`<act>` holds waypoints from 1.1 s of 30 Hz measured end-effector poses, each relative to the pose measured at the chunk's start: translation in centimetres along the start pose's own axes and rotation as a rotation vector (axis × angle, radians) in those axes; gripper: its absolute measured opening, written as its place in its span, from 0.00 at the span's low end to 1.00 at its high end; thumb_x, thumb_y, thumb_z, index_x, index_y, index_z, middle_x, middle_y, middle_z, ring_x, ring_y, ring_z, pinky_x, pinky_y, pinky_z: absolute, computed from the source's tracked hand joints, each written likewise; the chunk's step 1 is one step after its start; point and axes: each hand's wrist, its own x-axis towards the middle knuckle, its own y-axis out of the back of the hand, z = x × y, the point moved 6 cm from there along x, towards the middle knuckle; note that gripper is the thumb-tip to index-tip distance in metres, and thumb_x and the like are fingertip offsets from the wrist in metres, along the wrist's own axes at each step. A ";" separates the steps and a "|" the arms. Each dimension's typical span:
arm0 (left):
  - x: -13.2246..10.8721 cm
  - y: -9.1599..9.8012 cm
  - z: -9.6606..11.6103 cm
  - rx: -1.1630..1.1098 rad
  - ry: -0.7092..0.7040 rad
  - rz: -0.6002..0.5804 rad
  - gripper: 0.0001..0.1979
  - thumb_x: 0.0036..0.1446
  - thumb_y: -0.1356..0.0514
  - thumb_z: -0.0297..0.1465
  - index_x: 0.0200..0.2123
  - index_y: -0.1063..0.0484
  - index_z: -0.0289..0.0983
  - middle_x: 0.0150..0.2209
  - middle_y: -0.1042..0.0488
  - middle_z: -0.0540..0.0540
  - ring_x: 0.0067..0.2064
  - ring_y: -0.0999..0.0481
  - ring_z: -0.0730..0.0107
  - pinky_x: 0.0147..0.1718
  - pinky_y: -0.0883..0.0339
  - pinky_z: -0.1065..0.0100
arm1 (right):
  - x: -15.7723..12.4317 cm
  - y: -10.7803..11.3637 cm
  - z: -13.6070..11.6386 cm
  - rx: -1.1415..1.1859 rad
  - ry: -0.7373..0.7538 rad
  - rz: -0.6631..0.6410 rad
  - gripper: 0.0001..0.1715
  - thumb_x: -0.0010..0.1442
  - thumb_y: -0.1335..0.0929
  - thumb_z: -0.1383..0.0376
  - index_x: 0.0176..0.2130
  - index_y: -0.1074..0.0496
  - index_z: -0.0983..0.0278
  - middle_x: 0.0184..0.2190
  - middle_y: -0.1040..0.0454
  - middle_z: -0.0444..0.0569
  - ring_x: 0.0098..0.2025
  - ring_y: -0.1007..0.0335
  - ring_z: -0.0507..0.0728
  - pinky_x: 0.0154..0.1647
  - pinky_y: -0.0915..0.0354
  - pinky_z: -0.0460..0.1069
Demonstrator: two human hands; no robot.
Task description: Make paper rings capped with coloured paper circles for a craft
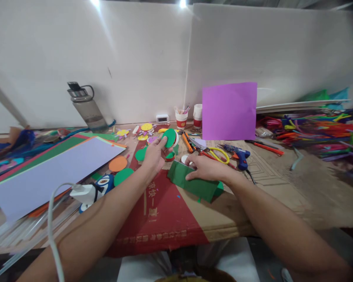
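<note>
My left hand (156, 153) is closed on a green paper circle (170, 137), with a white cup-like rim behind it. Just below that circle sits another green and red-and-white piece (170, 156), partly hidden by my fingers. My right hand (204, 168) lies over a folded piece of green paper (191, 184); its thumb rests on the paper and its fingers curl at the far edge. A small white round piece (184, 158) shows by those fingertips. Part of a green circle (219, 189) peeks out from under the paper's right end.
Scissors (214, 153), an orange cutter (187, 141) and a blue glue gun (238, 154) lie beyond my right hand. Paper cups (181, 119) and a purple sheet (229, 111) stand behind. Paper sheets (67, 168), a bottle (90, 109) and a white plug (84, 194) are left; pipe cleaners (314, 137) right.
</note>
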 end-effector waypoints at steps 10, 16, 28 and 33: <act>-0.7 -0.6 -0.3 0.129 0.066 0.024 0.15 0.41 0.30 0.32 0.30 0.33 0.35 0.23 0.32 0.53 0.20 0.34 0.79 0.12 0.45 0.78 | 0.2 2.6 0.2 0.136 0.107 0.517 0.18 0.59 0.31 0.59 0.48 0.29 0.64 0.43 0.26 0.51 0.40 0.30 0.55 0.41 0.36 0.49; -1.8 -1.8 -0.8 0.304 0.030 -0.055 0.22 0.40 0.28 0.37 0.36 0.33 0.37 0.27 0.29 0.52 0.20 0.30 0.76 0.13 0.42 0.76 | 0.4 2.1 -0.3 0.213 0.279 0.515 0.37 0.55 0.28 0.60 0.61 0.38 0.58 0.59 0.35 0.55 0.56 0.35 0.61 0.50 0.33 0.55; -2.5 -3.0 -1.0 0.113 0.081 -0.239 0.20 0.48 0.32 0.44 0.42 0.28 0.41 0.38 0.25 0.48 0.34 0.24 0.71 0.30 0.28 0.70 | 1.8 2.0 1.1 0.670 0.279 0.413 0.38 0.54 0.29 0.65 0.62 0.40 0.59 0.58 0.32 0.53 0.53 0.31 0.57 0.53 0.33 0.54; -2.7 -3.0 -1.2 0.144 0.082 -0.275 0.25 0.49 0.33 0.44 0.51 0.28 0.46 0.46 0.24 0.45 0.37 0.23 0.68 0.31 0.26 0.68 | 1.4 2.5 1.0 0.575 0.254 0.461 0.39 0.52 0.29 0.66 0.61 0.40 0.57 0.60 0.34 0.51 0.54 0.32 0.57 0.54 0.34 0.54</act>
